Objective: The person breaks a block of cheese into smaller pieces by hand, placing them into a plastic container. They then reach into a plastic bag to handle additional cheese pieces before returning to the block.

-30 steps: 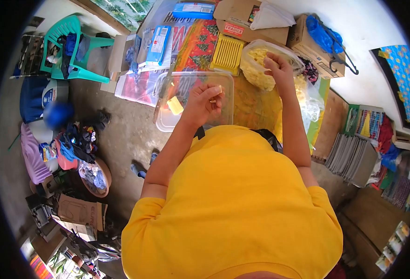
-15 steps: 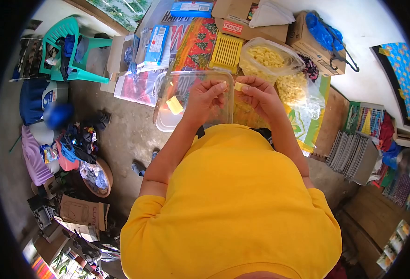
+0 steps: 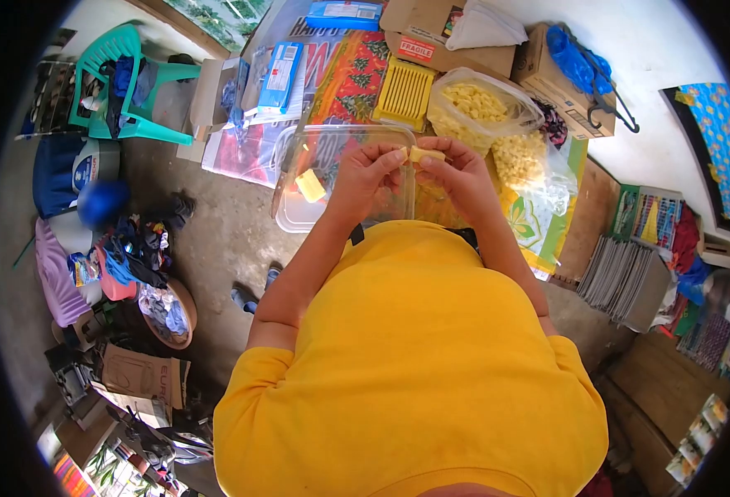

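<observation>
The left hand (image 3: 365,178) and right hand (image 3: 460,178) met above the clear container (image 3: 286,224), each grip pinched on one small yellow piece (image 3: 425,154). One yellow block (image 3: 310,185) lay inside the container. Beyond, on the surface, the tub (image 3: 472,103) and bag (image 3: 520,157) were full of pieces, so the work was judged barely begun.

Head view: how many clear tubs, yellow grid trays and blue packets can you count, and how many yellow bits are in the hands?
Clear tubs: 2
Yellow grid tray: 1
Blue packets: 2
Yellow bit pinched between left hand and right hand: 1
Total: 6
</observation>
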A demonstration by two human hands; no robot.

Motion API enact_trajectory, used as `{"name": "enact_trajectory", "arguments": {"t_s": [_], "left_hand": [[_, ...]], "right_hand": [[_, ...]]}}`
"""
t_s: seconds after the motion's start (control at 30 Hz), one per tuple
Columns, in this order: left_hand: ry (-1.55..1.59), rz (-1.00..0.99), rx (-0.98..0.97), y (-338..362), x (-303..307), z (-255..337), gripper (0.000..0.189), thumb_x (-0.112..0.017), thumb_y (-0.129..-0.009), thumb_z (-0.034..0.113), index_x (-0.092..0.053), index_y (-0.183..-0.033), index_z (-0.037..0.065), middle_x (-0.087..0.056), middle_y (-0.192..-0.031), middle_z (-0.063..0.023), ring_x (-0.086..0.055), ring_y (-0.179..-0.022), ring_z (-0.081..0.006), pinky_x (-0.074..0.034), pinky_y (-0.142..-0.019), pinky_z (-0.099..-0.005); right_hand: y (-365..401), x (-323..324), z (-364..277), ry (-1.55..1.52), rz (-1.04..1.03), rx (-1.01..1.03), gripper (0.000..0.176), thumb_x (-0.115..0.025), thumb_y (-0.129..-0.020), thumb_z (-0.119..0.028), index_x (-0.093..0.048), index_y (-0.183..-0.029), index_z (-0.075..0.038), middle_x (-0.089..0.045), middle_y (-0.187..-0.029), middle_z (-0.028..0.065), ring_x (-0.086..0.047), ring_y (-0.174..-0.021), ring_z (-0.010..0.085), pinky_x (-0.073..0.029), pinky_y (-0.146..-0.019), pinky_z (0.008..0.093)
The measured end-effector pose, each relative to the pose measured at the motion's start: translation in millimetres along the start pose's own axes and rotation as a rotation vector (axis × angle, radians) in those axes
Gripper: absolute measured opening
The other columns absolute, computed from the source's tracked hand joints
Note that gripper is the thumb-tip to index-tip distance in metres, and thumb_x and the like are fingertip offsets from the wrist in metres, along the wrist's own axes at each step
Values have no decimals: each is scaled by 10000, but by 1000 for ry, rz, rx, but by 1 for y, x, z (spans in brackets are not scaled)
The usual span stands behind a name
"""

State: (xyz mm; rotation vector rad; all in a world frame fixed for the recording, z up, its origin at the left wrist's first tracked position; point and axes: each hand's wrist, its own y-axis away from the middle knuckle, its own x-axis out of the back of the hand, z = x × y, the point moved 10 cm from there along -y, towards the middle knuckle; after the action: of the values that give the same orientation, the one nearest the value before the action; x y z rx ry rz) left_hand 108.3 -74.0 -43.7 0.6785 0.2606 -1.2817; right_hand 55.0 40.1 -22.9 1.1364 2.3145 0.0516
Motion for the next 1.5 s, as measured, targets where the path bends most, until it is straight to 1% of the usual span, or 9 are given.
{"name": "enact_trajectory", "arguments": {"t_s": [0.13, 0.23, 0.4, 0.5, 0.73, 0.93, 1.2, 1.3, 1.5], "left_hand": [[-111, 13, -48, -1, 1, 2, 207, -647, -858, 189, -643, -933, -5, -577, -676, -6, -525, -575, -63, -453, -526, -218], [-157, 16, -69, 1, -1, 6, 208, -638, -864, 185, -643, -940, -9, -574, -672, -9, -522, -571, -63, -454, -527, -217], [-96, 7, -44, -2, 3, 0, 201, -644, -860, 182, -620, -941, -1, -607, -707, -37, -569, -569, -96, -505, -481, -252], [-8, -1, -33, -3, 2, -2, 200, -650, -855, 172, -616, -947, -3, -607, -707, -39, -568, -568, -95, -506, -478, -253], [-142, 9, -81, -1, -1, 3, 183, -670, -840, 134, -626, -949, -6, -606, -711, -39, -560, -575, -92, -498, -480, -246], [-170, 15, -95, 1, -4, 6, 184, -668, -844, 130, -642, -962, -9, -607, -713, -35, -551, -577, -88, -493, -485, -243], [-178, -4, -75, 1, -4, 2, 157, -664, -845, 121, -646, -936, -5, -610, -711, -38, -556, -576, -92, -498, -488, -246], [-123, -16, -28, 2, -5, -3, 164, -678, -843, 173, -657, -912, 26, -581, -667, 9, -515, -546, -57, -409, -494, -192], [2, -42, 61, 3, -8, -11, 159, -687, -837, 178, -654, -892, 33, -565, -642, 11, -514, -527, -61, -396, -483, -187]], "right_hand": [[1, 1, -8, 176, 44, 99, 277, -676, -799, -19, -596, -1061, 26, -629, -1014, 47, -593, -851, 71, -495, -754, 220], [2, -1, -11, 193, 40, 135, 264, -677, -798, -15, -601, -1047, 28, -623, -1029, 42, -579, -839, 59, -491, -759, 213], [5, -1, -12, 175, 55, 117, 265, -677, -802, -23, -597, -1049, 28, -618, -1040, 52, -586, -852, 71, -500, -764, 223], [6, -1, -13, 156, 69, 99, 267, -677, -803, -24, -592, -1051, 28, -614, -1049, 62, -592, -861, 81, -508, -761, 233], [6, -3, -14, 164, 49, 134, 258, -673, -807, -24, -578, -1039, 35, -595, -1079, 76, -603, -861, 99, -515, -756, 244], [7, -4, -13, 165, 34, 132, 264, -673, -807, -23, -574, -1043, 41, -598, -1056, 73, -604, -851, 96, -516, -751, 243], [8, -5, -15, 182, 6, 125, 269, -664, -809, -18, -589, -1058, 53, -623, -957, 63, -618, -810, 102, -516, -747, 235], [9, -5, -13, 131, -3, 104, 264, -658, -811, -16, -594, -1057, 54, -626, -957, 70, -630, -813, 115, -519, -748, 241], [10, -3, -7, 30, -20, 55, 252, -649, -813, -28, -602, -1050, 44, -635, -959, 87, -648, -833, 145, -525, -759, 263]]}}
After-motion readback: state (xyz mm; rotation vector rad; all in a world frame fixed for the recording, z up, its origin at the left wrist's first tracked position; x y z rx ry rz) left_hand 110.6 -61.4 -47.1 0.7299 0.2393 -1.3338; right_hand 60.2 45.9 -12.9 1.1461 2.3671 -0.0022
